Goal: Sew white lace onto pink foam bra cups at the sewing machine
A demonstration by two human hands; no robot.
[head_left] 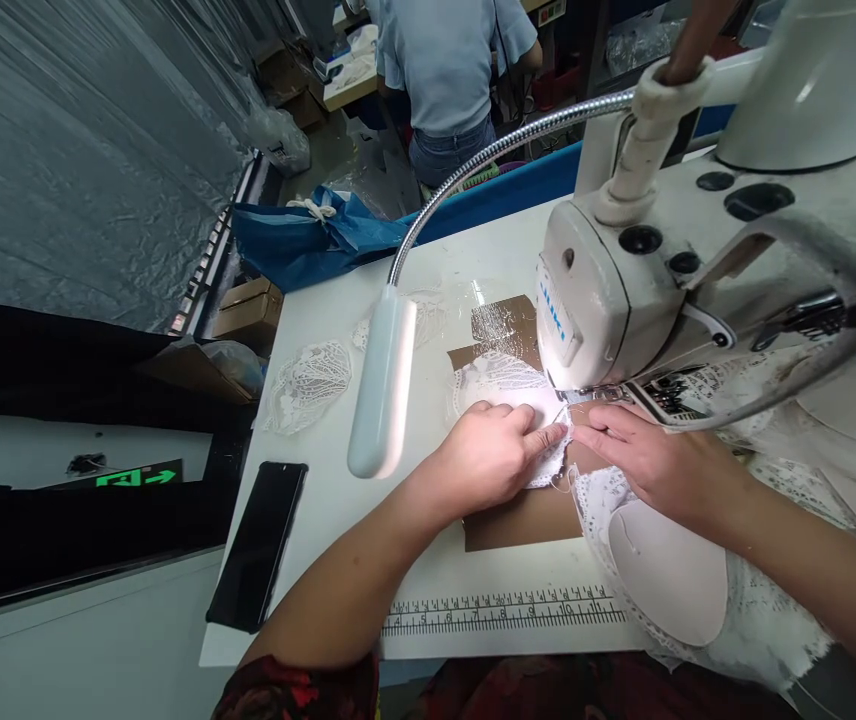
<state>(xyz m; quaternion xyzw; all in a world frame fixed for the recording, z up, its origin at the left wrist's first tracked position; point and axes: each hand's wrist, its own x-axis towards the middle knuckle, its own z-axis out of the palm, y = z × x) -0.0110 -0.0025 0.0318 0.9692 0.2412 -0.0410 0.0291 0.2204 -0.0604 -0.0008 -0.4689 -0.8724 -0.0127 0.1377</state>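
A white lace bra cup (499, 378) lies on brown board under the head of a sewing machine (585, 300). My left hand (492, 450) presses on the cup with bent fingers, its thumb tip at the lace edge close to the presser foot. From the other side, my right hand (645, 450) pinches the same edge with thumb and forefinger, just in front of the needle area. The needle itself is hard to make out. Beneath my right hand, another lace-edged cup (668, 570) spreads over the table's front right, with loose thread near it.
A lamp (379, 390) on a bendy metal neck hangs left of the work. Lace pieces (312, 385) and a black phone (259, 545) lie on the left of the table. A ruler strip (503, 610) runs along the front. Beyond the table sits a person (447, 70) in light blue.
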